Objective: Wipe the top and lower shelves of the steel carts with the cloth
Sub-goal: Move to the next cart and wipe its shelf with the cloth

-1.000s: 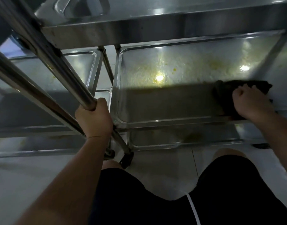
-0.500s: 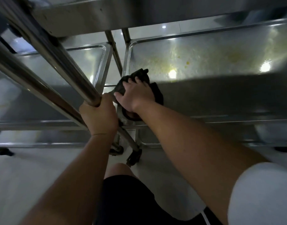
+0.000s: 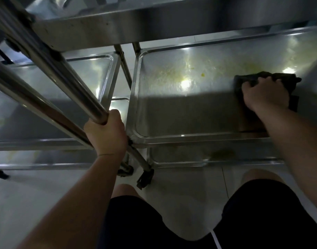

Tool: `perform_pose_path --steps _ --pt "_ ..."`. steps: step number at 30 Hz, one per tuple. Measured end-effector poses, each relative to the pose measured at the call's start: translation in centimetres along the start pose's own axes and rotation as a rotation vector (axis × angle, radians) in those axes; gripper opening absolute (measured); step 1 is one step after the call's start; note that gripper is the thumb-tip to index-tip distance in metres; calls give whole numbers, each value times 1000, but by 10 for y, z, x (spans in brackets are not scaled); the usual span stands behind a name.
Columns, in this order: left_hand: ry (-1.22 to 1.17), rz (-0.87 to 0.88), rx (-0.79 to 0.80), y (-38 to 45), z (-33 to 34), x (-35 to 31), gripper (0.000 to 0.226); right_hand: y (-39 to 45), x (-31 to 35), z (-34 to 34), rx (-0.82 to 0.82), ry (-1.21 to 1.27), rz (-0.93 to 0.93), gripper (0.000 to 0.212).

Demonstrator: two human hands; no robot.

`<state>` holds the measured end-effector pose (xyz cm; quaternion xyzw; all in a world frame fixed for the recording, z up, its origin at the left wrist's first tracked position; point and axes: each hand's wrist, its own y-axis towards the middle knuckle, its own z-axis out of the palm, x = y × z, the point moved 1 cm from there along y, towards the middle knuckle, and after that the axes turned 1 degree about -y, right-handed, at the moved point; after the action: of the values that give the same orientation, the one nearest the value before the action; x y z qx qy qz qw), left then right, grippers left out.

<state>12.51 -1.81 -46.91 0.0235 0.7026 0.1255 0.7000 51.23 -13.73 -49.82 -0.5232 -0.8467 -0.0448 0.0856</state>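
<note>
Across the upper and right parts of the frame we saw a steel cart [image 3: 172,20], its top shelf edge running overhead and its lower shelf [image 3: 181,112] spread out beneath, half in shadow and half lit, streaked with yellowish residue [image 3: 202,74] toward the far side. A second steel cart [image 3: 52,108] stood just beside it at the left of the frame, its own shelves stacked in the same way. Two slanting steel tubes [image 3: 46,69] crossed the upper left corner down toward the centre. Pale floor tiles [image 3: 186,191] filled the lower middle, with our black shorts [image 3: 261,212] and bare knees at the bottom edge. A dark caster [image 3: 145,177] sat under the cart's near left corner. Our left hand [image 3: 107,135], at the centre of the frame, had its fingers wrapped round the nearer tube. Our right hand [image 3: 265,94], at the right, pressed on the dark cloth [image 3: 243,81], fingers curled into its folds. The cloth lay flat on the lower shelf, at the right side, across the shadow line.
</note>
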Motion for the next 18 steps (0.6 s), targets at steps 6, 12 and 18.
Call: perform_pose_path --steps 6,12,18 --pt "-1 -14 10 6 -3 10 36 -33 112 20 54 54 -44 75" --pt "2 -4 68 10 -5 14 30 -136 270 58 209 101 -559 75" --pt "1 -22 59 13 -2 15 34 -146 263 51 340 122 -823 71"
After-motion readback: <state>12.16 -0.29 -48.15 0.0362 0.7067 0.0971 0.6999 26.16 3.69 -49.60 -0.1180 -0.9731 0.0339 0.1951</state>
